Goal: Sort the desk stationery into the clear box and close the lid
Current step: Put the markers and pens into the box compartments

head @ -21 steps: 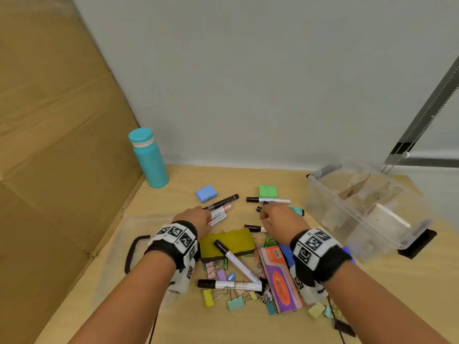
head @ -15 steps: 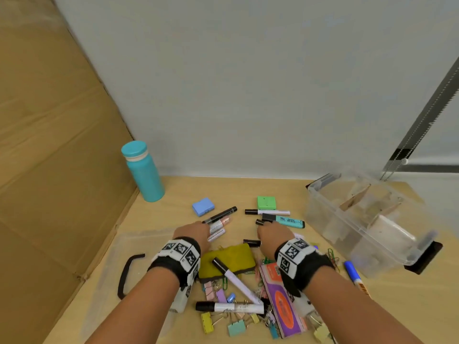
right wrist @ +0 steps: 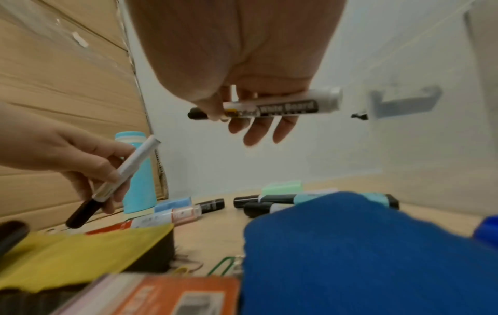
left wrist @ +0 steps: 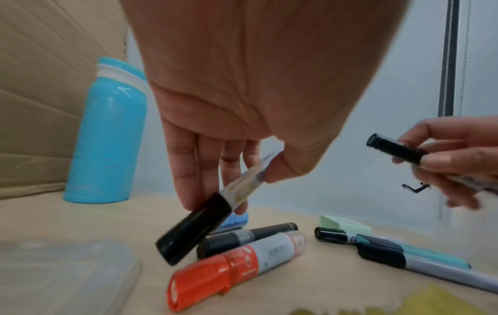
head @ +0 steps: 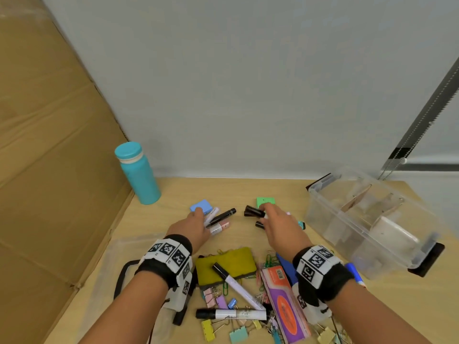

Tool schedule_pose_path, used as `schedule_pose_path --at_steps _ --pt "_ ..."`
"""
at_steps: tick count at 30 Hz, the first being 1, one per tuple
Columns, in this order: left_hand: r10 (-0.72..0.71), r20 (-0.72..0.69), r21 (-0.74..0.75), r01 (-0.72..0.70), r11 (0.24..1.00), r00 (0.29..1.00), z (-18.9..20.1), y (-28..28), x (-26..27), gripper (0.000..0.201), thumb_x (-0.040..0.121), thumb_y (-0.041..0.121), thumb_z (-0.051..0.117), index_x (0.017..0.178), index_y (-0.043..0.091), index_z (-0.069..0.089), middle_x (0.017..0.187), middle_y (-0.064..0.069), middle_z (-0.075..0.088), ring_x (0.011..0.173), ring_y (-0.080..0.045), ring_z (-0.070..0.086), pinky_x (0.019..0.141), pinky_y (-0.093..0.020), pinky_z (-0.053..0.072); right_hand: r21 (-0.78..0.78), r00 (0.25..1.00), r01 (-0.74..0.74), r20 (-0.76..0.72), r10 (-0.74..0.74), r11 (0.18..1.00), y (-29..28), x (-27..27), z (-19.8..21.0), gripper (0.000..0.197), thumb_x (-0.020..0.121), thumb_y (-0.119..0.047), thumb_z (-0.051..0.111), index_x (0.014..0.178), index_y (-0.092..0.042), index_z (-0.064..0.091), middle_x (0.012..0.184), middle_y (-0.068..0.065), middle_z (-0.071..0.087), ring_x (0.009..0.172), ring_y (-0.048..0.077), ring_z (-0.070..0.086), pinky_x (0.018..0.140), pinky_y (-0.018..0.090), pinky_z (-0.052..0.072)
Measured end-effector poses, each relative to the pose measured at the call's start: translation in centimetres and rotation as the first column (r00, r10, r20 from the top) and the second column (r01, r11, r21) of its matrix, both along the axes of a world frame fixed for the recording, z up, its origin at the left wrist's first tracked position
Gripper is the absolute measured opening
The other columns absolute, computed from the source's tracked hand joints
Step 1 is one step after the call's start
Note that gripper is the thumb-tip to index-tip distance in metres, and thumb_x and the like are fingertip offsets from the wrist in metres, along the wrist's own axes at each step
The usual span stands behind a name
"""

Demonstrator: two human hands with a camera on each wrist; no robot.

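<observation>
1. Far left, a teal bottle point(head: 139, 173) stands upright against the cardboard; it takes no part in the sorting.
2. My left hand point(head: 191, 225) was flat among the pens a moment ago. Now its grip is closed on a white marker point(left wrist: 215, 215) with a black cap, lifted clear of the tabletop point(head: 285, 194). The marker's long axis slants, cap down and toward me, tail up under the palm.
3. Just beneath it an orange-capped marker point(left wrist: 215, 277) and a dark pen point(left wrist: 248, 236) lie side by side, near the blue eraser point(head: 200, 206).
4. My right hand point(head: 278, 224) has also come up off the pile since the last look. Its grip is wrapped round a whiteboard marker point(right wrist: 280, 107), held roughly level, black cap pointing left toward my other hand.
5. That makes two markers picked at once, so I judge the sorting has barely started; most of the clips and pens remain on the tabletop.
6. Far right, the clear box point(head: 372, 224) sits open with cardboard dividers inside, well apart from both hands.
</observation>
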State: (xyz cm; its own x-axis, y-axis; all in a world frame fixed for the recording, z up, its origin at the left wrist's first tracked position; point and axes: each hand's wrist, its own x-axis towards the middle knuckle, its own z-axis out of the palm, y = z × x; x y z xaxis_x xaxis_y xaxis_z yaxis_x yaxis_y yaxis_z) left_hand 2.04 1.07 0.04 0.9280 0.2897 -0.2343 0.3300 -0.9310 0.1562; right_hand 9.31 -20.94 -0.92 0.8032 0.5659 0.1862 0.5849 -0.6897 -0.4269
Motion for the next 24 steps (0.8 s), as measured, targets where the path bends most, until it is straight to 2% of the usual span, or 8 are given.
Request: schedule_pose_path --at_steps 2,4,7,10,14,18,22,24 --pt "0.026 0.013 -0.002 -0.026 1.0 1.0 -0.1 0.4 0.1 0.026 0.095 0.025 0.038 0.117 0.012 0.033 0.095 -0.008 0.054 0.069 -0.025 0.051 0.063 -0.033 0.041 -0.013 0.999 0.047 0.015 -0.047 0.999 -0.9 0.9 0.2 0.026 0.099 -0.022 0.04 0.125 -0.017 0.042 0.11 0.002 0.056 0.079 0.018 0.056 0.069 0.033 0.047" --pt "0.025 -0.003 -0.012 -0.025 1.0 1.0 -0.5 0.6 0.4 0.026 0.096 0.022 0.036 0.12 0.012 0.031 0.109 -0.012 0.053 0.072 -0.026 0.051 0.065 -0.035 0.043 -0.185 0.992 0.109 -0.047 -0.12 0.977 -1.7 2.2 -0.3 0.029 0.099 -0.023 0.039 0.127 -0.016 0.04 0.113 0.007 0.054 0.088 0.023 0.057 0.074 0.035 0.049" --pt "0.012 -0.051 -0.039 -0.014 0.999 0.999 -1.7 0.6 0.6 0.029 0.096 0.019 0.037 0.124 0.013 0.032 0.12 -0.014 0.045 0.087 -0.028 0.056 0.076 -0.038 0.047 -0.477 0.966 0.118 -0.148 -0.212 0.871 -2.0 3.2 -1.7 0.037 0.095 -0.018 0.039 0.132 -0.013 0.039 0.123 0.012 0.048 0.103 0.028 0.056 0.085 0.037 0.048" --pt "-0.003 -0.112 -0.021 0.001 1.0 0.994 -2.6 0.8 0.4 0.036 0.097 0.027 0.039 0.13 0.013 0.033 0.126 -0.013 0.041 0.102 -0.03 0.057 0.083 -0.037 0.046 -0.583 0.957 0.114 -0.153 -0.246 0.805 -1.6 3.3 -2.5 0.042 0.094 -0.018 0.041 0.135 -0.012 0.038 0.137 0.014 0.04 0.113 0.03 0.054 0.094 0.039 0.046" --pt "-0.033 -0.158 0.041 0.04 0.998 0.987 -3.2 1.0 0.4 0.042 0.097 0.035 0.042 0.133 0.015 0.037 0.129 -0.011 0.044 0.108 -0.027 0.057 0.089 -0.036 0.048 -0.656 0.968 0.089 -0.12 -0.22 0.75 -1.3 3.6 -2.9 0.036 0.093 -0.019 0.049 0.128 -0.013 0.046 0.132 0.011 0.047 0.114 0.028 0.055 0.092 0.037 0.046" --pt "-0.044 -0.157 0.042 0.052 0.998 0.987 -3.7 1.5 0.7 0.042 0.096 0.036 0.044 0.133 0.018 0.04 0.128 -0.007 0.051 0.112 -0.024 0.056 0.093 -0.035 0.048 -0.569 0.959 0.072 -0.185 -0.213 0.819 -1.7 3.2 -2.6 0.032 0.093 -0.014 0.044 0.125 -0.011 0.045 0.125 0.012 0.055 0.11 0.028 0.057 0.089 0.038 0.048" --pt "-0.031 -0.183 0.046 0.041 0.998 0.983 -3.4 1.5 0.8 0.041 0.097 0.036 0.042 0.132 0.016 0.042 0.129 -0.008 0.051 0.113 -0.023 0.055 0.094 -0.033 0.046 -0.232 0.949 0.098 -0.271 -0.162 0.968 -2.3 2.2 1.0 0.021 0.098 -0.021 0.042 0.117 -0.012 0.043 0.092 0.005 0.059 0.072 0.019 0.056 0.056 0.027 0.042" --pt "-0.013 -0.179 0.045 0.021 0.999 0.984 -3.2 1.4 0.8 0.038 0.098 0.032 0.039 0.131 0.014 0.043 0.129 -0.009 0.049 0.113 -0.024 0.054 0.094 -0.033 0.045 0.003 0.964 0.104 -0.247 -0.1 0.995 -3.3 1.2 4.1 0.02 0.1 -0.025 0.04 0.119 -0.019 0.043 0.083 0.001 0.058 0.058 0.014 0.05 0.049 0.026 0.04"
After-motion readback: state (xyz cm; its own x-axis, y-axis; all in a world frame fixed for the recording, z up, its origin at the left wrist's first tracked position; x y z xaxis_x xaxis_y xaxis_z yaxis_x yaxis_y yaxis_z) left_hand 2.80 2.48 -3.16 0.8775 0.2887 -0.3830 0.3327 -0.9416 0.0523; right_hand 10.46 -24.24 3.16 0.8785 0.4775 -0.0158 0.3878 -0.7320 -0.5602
